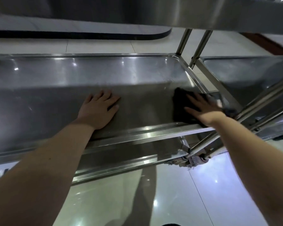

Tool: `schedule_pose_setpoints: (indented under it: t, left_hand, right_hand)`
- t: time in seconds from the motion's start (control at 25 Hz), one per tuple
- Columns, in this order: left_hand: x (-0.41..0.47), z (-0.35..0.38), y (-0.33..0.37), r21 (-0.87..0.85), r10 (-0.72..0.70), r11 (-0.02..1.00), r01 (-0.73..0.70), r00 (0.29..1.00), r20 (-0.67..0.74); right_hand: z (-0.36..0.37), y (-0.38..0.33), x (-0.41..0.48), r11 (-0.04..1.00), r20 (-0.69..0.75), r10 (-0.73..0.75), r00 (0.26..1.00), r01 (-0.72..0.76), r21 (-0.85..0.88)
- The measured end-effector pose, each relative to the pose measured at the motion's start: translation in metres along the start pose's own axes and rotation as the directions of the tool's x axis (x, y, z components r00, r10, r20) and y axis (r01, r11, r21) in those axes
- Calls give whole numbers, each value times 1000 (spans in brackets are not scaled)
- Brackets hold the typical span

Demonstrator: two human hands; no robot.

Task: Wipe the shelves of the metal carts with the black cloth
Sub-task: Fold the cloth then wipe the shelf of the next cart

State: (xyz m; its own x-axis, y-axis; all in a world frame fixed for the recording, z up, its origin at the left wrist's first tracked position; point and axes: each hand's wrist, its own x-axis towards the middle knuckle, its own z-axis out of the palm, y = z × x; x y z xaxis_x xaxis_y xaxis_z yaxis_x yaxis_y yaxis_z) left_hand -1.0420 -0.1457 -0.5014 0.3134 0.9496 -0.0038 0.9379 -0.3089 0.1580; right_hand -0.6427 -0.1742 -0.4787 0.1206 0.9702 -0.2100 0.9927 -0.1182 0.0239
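A stainless steel cart's middle shelf (72,82) fills the centre of the view, under the cart's upper shelf (235,12). The black cloth (180,105) lies flat in the shelf's near right corner. My right hand (204,110) presses down on the cloth with spread fingers; its fingertips are blurred. My left hand (99,108) rests palm down on the bare metal of the same shelf, fingers apart, holding nothing.
A second metal cart (245,75) stands close on the right, its posts (201,46) beside the first cart's corner post (184,41). A lower shelf (129,154) and a castor (193,160) sit below. Glossy floor tiles (178,193) lie beneath.
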Motion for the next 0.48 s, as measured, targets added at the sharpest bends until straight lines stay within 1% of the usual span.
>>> schedule_pose_setpoints:
  t: [0.08, 0.16, 0.2, 0.24, 0.28, 0.32, 0.36, 0.4, 0.48]
  left_hand:
    - [0, 0, 1, 47, -8, 999, 8, 1000, -5]
    - [-1, 0, 3, 57, -14, 998, 14, 1000, -12]
    - [-1, -1, 4, 24, -5, 1000, 5, 1000, -15]
    - [-2, -4, 2, -63, 13, 998, -14, 1000, -20]
    - [-2, -8, -3, -206, 24, 978, -30, 999, -29]
    - [-3, -13, -14, -354, 18, 935, -33, 999, -45]
    - [-5, -18, -34, -421, -3, 907, -24, 998, -64]
    - [-9, -22, -60, -371, -40, 929, 11, 997, -71]
    - [-31, -29, -124, -151, -161, 976, 154, 986, -37]
  right_hand:
    - [0, 17, -1, 995, 14, 99, 995, -99, -1]
    - [4, -8, -2, 996, 23, 95, 995, -95, -1]
    - [6, -27, -4, 998, 26, 62, 998, -62, 8]
    - [9, -48, -7, 1000, 19, 16, 1000, -17, 10]
    - [11, -65, -9, 999, 3, -34, 999, 34, 4]
    - [13, -77, -11, 997, -11, -75, 997, 75, -6]
    - [11, -85, -13, 996, -16, -94, 995, 94, -7]
    - [9, -87, -13, 995, -8, -95, 995, 95, 0]
    - [6, -88, -16, 997, 20, -79, 997, 79, 8]
